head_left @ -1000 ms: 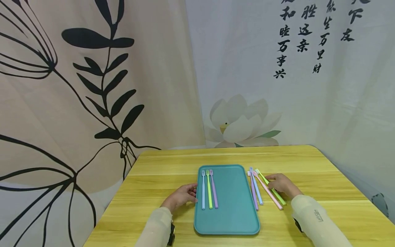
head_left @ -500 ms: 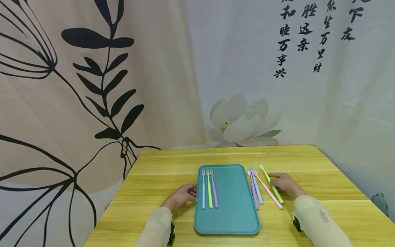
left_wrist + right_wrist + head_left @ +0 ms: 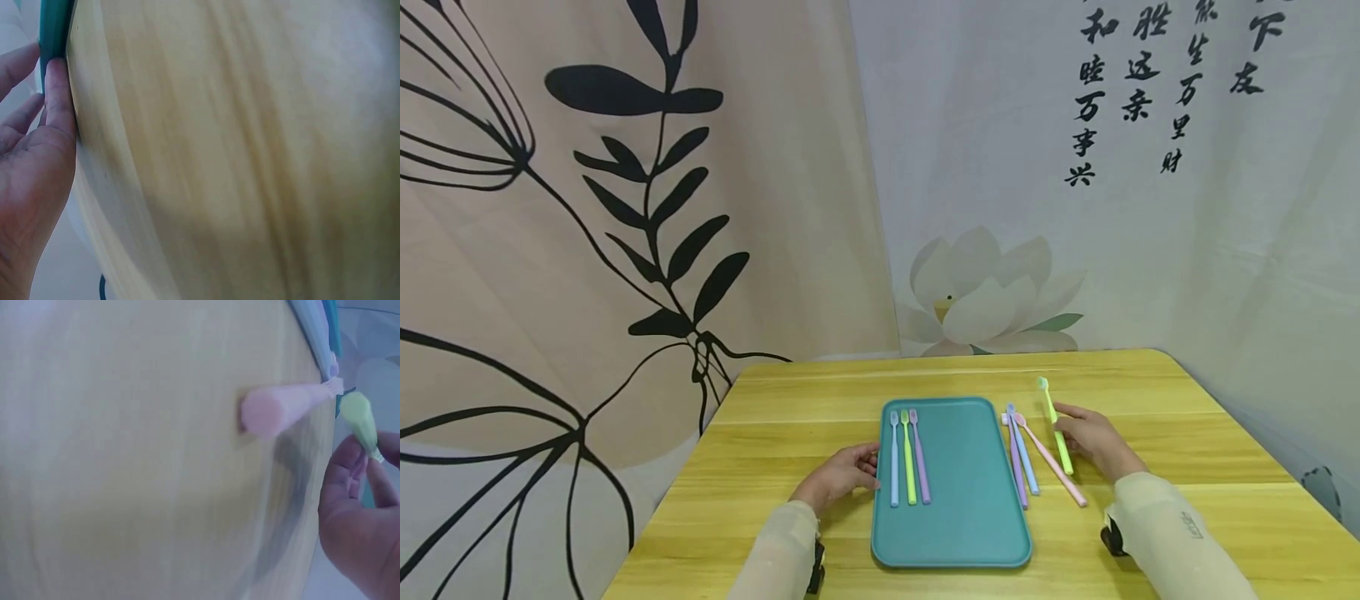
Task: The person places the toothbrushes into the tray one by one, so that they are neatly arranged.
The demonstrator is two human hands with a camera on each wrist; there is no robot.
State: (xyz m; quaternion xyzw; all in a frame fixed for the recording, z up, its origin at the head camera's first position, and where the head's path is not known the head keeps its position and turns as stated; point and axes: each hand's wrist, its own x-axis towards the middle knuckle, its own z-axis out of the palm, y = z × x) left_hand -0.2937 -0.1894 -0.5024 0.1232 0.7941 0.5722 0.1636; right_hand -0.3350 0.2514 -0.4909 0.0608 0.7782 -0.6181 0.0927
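My right hand point(image 3: 1093, 440) pinches a yellow-green toothbrush point(image 3: 1056, 429), raised above the table with its head pointing away; the right wrist view shows its handle end point(image 3: 358, 412) between thumb and fingers. My left hand point(image 3: 842, 477) holds the left rim of a teal tray point(image 3: 970, 533), its fingertips point(image 3: 57, 78) at the edge in the left wrist view. Inside the tray's left part, a blue toothbrush point(image 3: 894, 462), a yellow-green one and a purple toothbrush point(image 3: 921, 458) lie side by side. A pink toothbrush point(image 3: 1052, 462) lies on the table beside the right hand.
Another purple toothbrush point(image 3: 1018, 467) and another blue toothbrush point(image 3: 1026, 458) lie close together along the tray's right edge, heads overlapping near the pink one. The wooden table point(image 3: 1195, 517) extends to a printed curtain point(image 3: 805, 208) behind.
The right hand has lifted the yellow-green toothbrush off the table beside the pink one and turned it more upright. The left hand and tray have stayed in place.
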